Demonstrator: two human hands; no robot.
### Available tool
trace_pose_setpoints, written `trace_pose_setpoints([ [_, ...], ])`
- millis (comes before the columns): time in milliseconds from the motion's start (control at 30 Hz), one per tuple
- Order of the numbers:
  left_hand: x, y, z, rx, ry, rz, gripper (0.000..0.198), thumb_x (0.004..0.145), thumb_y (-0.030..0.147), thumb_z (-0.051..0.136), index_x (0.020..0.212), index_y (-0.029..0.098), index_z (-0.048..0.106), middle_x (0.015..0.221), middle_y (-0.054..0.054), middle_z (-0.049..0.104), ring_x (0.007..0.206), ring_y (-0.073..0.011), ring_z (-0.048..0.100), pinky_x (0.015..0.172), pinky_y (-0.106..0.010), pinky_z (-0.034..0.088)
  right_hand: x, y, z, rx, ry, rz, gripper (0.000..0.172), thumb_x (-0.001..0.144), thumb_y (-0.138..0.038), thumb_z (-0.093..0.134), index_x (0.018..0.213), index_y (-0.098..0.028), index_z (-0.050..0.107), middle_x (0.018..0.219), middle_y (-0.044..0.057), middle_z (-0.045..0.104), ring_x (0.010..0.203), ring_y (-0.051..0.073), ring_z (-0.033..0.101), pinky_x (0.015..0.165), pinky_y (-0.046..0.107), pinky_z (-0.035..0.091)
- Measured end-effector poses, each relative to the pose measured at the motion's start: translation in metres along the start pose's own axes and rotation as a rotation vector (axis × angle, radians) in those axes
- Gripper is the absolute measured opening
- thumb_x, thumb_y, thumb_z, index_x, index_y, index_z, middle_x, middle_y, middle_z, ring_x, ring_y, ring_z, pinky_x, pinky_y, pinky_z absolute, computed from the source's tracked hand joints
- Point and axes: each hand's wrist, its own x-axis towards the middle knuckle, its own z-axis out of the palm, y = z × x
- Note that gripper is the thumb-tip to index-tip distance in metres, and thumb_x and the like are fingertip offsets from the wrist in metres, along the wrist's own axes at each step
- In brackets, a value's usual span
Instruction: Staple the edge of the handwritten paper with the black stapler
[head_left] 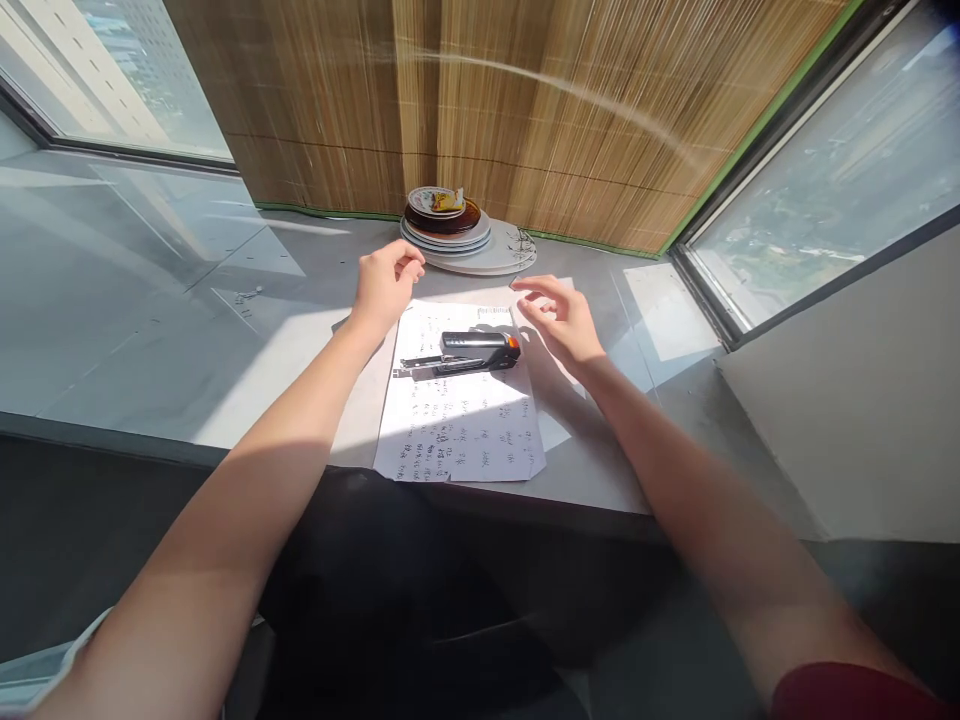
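Stapler (480, 353) lies approx. L-R on paper (469, 430), orange end (513, 347) R.

A single head-worn camera views the scene from above and behind the left fingers (402, 254) and right fingers (546, 287), facing forward and down. It is set far enough back to show both forearms (285, 430) on the near side of the fingers. The wide field covers the window ledge (165, 320) below the fingers and the slatted blind (487, 120) beyond.

Pale, partly sunlit window ledge (300, 320): handwritten paper sheets (469, 420) lie at its front edge, stacked plates (480, 262) behind, tiny scattered bits (250, 295) farther left.
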Motion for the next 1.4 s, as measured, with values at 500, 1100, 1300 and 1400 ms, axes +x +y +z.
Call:
trace_pose_setpoints([
  [500,0.006,-0.037,-0.021,0.367,-0.015,-0.211,0.006,0.090,0.028,0.078,0.090,0.022,0.079,0.094,-0.007,0.080,0.108,-0.0294,0.072,0.104,-0.043,0.053,0.012,0.046,-0.034,-0.327,0.279,0.294,0.028,0.093,-0.037,0.063,0.099,-0.021,0.085,0.097,0.011,0.077,0.086,0.025,0.068,0.092,0.045,0.057],
  [1100,0.001,0.009,0.008,-0.276,-0.111,-0.241,0.016,0.102,0.036,0.069,0.100,0.021,0.075,0.072,-0.001,0.059,0.058,-0.0136,0.055,0.055,-0.027,0.050,-0.007,-0.002,0.013,-0.033,-0.218,-0.059,0.032,0.085,-0.040,0.080,0.114,-0.026,0.079,0.116,0.008,0.082,0.108,0.033,0.075,0.103,0.055,0.060],
  [1300,-0.010,0.018,0.007,-0.086,-0.243,-0.075,0.026,0.088,0.040,0.087,0.106,0.022,0.081,0.091,-0.006,0.078,0.084,-0.0211,0.073,0.081,-0.035,0.062,-0.002,0.005,0.009,-0.061,-0.148,0.029,0.032,0.080,-0.035,0.080,0.110,-0.024,0.081,0.114,0.008,0.084,0.106,0.033,0.075,0.105,0.056,0.060],
  [1400,-0.013,0.021,0.005,-0.004,-0.307,-0.058,0.026,0.085,0.042,0.089,0.099,0.021,0.083,0.096,-0.008,0.082,0.086,-0.0242,0.075,0.081,-0.037,0.062,-0.001,0.008,0.010,-0.034,-0.149,0.010,0.032,0.081,-0.033,0.080,0.112,-0.023,0.081,0.115,0.009,0.084,0.107,0.033,0.075,0.106,0.056,0.059],
])
